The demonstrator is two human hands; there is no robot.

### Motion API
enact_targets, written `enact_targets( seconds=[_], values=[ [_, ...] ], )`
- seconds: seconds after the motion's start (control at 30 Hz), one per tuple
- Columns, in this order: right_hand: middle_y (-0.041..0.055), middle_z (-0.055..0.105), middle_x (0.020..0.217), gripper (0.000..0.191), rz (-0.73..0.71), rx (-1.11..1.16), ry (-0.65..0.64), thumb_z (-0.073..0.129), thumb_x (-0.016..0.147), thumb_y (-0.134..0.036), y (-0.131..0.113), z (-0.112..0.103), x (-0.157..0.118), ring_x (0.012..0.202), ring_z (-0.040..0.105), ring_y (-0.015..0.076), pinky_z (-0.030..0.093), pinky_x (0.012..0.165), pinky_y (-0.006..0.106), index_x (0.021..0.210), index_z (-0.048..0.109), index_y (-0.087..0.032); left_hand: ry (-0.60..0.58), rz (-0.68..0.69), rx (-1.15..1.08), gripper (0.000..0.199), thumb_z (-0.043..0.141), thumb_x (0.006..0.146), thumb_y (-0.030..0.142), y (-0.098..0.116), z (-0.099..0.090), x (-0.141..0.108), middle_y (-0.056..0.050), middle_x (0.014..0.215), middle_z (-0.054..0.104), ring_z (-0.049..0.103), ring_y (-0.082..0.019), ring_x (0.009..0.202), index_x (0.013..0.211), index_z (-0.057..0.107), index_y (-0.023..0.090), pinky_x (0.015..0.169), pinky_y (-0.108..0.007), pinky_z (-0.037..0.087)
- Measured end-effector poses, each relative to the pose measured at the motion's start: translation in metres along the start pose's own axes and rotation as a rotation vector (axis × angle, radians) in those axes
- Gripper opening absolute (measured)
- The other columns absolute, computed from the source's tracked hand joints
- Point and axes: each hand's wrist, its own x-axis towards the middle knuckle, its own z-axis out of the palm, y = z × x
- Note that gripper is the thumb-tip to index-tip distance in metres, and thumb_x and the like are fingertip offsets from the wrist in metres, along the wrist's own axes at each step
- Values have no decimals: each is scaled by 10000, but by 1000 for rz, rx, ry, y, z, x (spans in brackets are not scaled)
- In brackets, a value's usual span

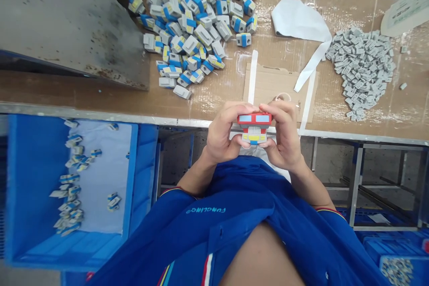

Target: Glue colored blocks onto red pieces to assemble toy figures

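Both hands hold a small plastic block model [254, 128] above the front edge of the workbench. It has a red top with blue panels over a grey body with yellow and blue parts. My left hand [221, 132] grips its left side, and my right hand [281, 135] grips its right side. My fingers hide parts of its sides. Beyond my hands lies a heap of grey, blue and yellow block pieces [191, 22], and a heap of small grey pieces [360, 71] lies to the right.
A brown cardboard sheet [268, 89] and a white cloth strip [301, 22] lie on the wooden workbench [214, 98]. A metal chute [67, 13] stands at the far left. Below the bench edge, a blue crate [20, 187] holds scattered pieces on a white liner.
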Motion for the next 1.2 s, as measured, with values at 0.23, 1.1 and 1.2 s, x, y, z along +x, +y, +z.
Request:
enact_targets(
  seconds=[0.23, 1.1, 1.2],
  values=[
    [84, 613, 1237, 500, -62, 11, 112, 544, 1127, -571, 0, 6, -1, 1101, 681, 262, 666, 975, 492, 1549, 578, -304, -23, 38, -36, 539, 636, 1081, 598, 0, 0, 3, -105, 1294, 778, 795, -299, 1176, 1542, 604, 320, 955, -513, 733],
    [86, 692, 1237, 478, -65, -7, 213, 555, 1116, -550, 0, 14, -7, 1114, 712, 287, 697, 923, 515, 1542, 591, -336, 90, -22, -29, 550, 595, 1053, 716, 1, 12, 1, -78, 1194, 783, 788, -275, 1098, 1440, 684, 335, 926, -467, 694],
    [87, 695, 1253, 497, -79, 2, 221, 575, 1111, -542, 1, 17, -7, 1122, 713, 287, 694, 928, 511, 1563, 584, -336, 108, -23, -24, 541, 586, 1063, 701, 1, 13, -1, -80, 1194, 788, 785, -263, 1059, 1436, 697, 325, 895, -450, 683]
  ],
)
